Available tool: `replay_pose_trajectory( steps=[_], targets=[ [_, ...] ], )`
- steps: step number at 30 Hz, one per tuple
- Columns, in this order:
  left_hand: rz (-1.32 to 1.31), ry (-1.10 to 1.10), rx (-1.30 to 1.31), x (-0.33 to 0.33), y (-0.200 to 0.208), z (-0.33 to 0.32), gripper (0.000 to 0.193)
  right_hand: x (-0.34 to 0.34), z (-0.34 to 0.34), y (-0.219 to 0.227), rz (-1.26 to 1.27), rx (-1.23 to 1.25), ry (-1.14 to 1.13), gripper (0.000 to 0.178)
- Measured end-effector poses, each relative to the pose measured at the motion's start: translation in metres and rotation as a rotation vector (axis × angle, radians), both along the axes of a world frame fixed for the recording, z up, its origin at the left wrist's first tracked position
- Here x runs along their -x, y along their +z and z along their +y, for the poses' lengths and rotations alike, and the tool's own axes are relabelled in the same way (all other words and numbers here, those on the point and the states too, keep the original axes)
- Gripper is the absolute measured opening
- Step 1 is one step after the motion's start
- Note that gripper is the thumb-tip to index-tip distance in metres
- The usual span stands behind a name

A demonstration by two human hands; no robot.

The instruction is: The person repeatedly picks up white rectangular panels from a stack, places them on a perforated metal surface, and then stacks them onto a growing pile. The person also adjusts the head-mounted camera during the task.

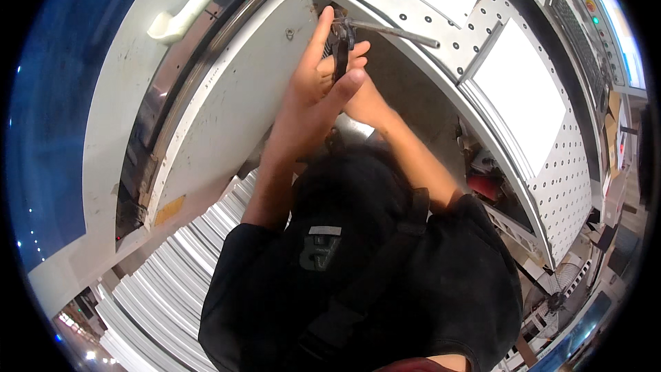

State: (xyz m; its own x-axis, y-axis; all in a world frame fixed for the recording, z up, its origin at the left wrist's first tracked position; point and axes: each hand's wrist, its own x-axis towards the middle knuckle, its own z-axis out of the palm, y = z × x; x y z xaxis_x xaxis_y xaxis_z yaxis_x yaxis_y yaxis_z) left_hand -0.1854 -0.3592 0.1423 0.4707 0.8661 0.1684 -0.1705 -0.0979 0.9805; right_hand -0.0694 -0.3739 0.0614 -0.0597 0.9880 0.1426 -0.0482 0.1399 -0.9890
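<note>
Two hands (306, 103) (366, 102), one metal rod (398, 32), one white handle (200, 0), probably one fan (556, 302).

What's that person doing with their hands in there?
A person in black has both hands close together at a dark part, between a pale panel and a dotted white table. The left hand has its index finger stretched out beside it; the right hand is partly hidden, so its grip is unclear. A metal rod sticks out to the right. White sheets lie on the table, and more white pieces sit at lower left.
</note>
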Motion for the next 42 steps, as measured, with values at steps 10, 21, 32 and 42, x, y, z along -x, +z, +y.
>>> replay_pose_trajectory(
  steps=[10, 21, 32, 42],
  targets=[
    [0.057, 0.055, -0.147, 0.047, 0.024, 0.021, 0.091, -0.031, 0.008, 0.048, 0.489, 0.017, 0.64, 0.055],
    [0.071, 0.636, -0.669, 0.039, 0.031, 0.09, 0.014, -0.088, -0.021, 0.031, -0.536, -0.073, -0.061, 0.048],
    [0.059, 0.985, -0.743, 0.094, 0.025, 0.201, 0.011, -0.192, -0.121, 0.004, -0.286, 0.357, -0.214, 0.037],
    [-0.103, 0.515, -0.666, -0.037, 0.048, 0.112, 0.015, -0.201, -0.096, 0.009, -0.235, 0.236, -0.118, 0.049]
  ],
)
